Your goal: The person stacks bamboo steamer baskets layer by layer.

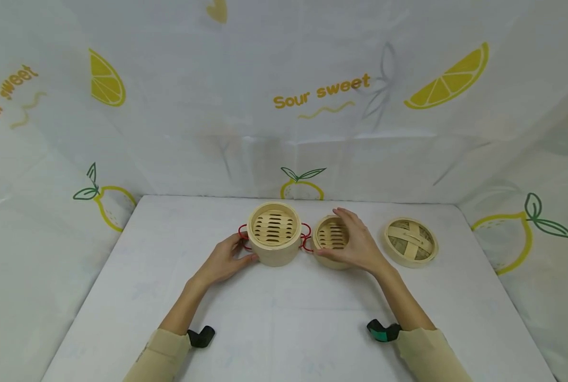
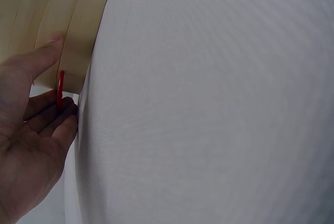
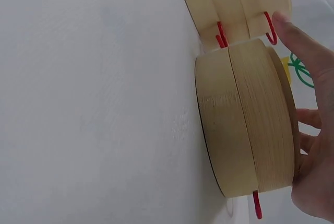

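Observation:
A taller bamboo steamer stack (image 1: 276, 257) with a slatted top tier and red side handles stands near the back of the table. My left hand (image 1: 226, 260) holds it at its left side. In the left wrist view the thumb lies on the bamboo wall and the fingers curl by a red handle (image 2: 60, 89). Directly to the right stands a lower bamboo steamer (image 3: 245, 119) of two tiers, also slatted inside. My right hand (image 1: 357, 244) reaches across its top with thumb and fingers spread, the thumb near the front rim, the fingers toward the back.
A round woven bamboo lid (image 1: 411, 241) with crossed strips lies to the right of the lower steamer. A white cloth with lemon prints hangs behind the white table (image 1: 274, 329). Each wrist wears a dark camera mount (image 1: 201, 337).

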The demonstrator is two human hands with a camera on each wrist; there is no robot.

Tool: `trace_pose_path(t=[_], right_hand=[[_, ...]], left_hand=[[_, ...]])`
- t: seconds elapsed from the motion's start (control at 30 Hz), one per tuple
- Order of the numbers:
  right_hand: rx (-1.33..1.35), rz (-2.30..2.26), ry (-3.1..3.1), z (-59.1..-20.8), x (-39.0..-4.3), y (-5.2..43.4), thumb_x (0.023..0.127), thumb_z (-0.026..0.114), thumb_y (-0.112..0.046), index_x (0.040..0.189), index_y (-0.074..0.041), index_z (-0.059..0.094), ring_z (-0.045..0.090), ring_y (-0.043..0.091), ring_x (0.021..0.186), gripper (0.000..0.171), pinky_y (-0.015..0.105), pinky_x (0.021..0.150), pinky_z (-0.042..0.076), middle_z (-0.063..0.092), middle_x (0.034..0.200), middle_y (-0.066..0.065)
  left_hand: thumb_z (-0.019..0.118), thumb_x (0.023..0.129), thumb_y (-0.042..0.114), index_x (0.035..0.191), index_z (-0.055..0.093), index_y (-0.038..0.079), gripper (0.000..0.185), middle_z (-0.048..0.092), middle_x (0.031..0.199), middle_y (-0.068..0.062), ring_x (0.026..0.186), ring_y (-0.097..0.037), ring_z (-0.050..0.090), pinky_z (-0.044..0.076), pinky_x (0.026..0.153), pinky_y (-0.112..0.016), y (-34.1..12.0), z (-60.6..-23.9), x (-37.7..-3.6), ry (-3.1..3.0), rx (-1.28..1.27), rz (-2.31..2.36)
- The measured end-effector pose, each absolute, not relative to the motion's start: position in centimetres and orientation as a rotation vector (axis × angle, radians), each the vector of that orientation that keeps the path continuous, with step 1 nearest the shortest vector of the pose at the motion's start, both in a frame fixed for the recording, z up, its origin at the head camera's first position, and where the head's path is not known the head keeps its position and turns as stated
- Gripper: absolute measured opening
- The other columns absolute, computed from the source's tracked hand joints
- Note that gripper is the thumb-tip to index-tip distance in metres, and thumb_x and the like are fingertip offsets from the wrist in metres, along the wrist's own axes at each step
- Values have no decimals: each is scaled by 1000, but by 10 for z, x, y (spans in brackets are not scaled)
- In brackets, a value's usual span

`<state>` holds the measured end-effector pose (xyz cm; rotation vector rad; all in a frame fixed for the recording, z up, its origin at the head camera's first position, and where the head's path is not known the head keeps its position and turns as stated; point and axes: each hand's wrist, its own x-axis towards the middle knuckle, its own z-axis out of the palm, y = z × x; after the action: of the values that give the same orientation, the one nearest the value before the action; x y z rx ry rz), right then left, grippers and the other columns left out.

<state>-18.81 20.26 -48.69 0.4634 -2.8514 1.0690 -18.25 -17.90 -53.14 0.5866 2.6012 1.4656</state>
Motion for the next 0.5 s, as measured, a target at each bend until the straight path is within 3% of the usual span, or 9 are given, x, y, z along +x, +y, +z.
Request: trace_pose_path(t=[0.5], right_hand=[[387,1092,-2928,-496,-186,215,74,99,-49,168,-2,33,31,49,162,124,75,130,34,33,173,26]], left_hand=[[86,95,17,152,54,-4,69,60,156,-23,152,-39,54,50,125,-46,-177,-526,-182,2586,555,1461]])
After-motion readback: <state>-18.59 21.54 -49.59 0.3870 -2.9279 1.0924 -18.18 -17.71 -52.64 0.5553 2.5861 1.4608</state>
